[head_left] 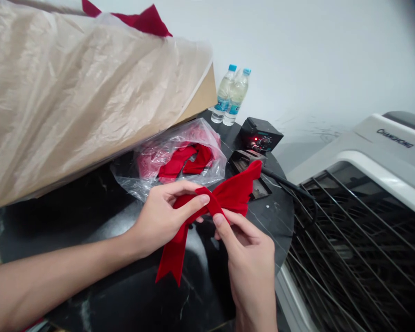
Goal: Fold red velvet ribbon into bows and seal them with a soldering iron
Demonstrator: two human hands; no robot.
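1. The left hand [159,219] and right hand [251,256], each closed in a pinch, grip one red ribbon bow [234,188] above one black table [124,286].
2. One plastic bag [217,169] holds red pieces [174,163], perhaps two; the plastic blurs them.
3. Two bottles [224,92] stand beyond the bag.

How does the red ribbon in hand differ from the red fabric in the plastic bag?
The red ribbon is held between left hand and right hand; the red fabric lies in the plastic bag. The ribbon shows a notched tail hanging down; the fabric shows curved bands. Both are red.
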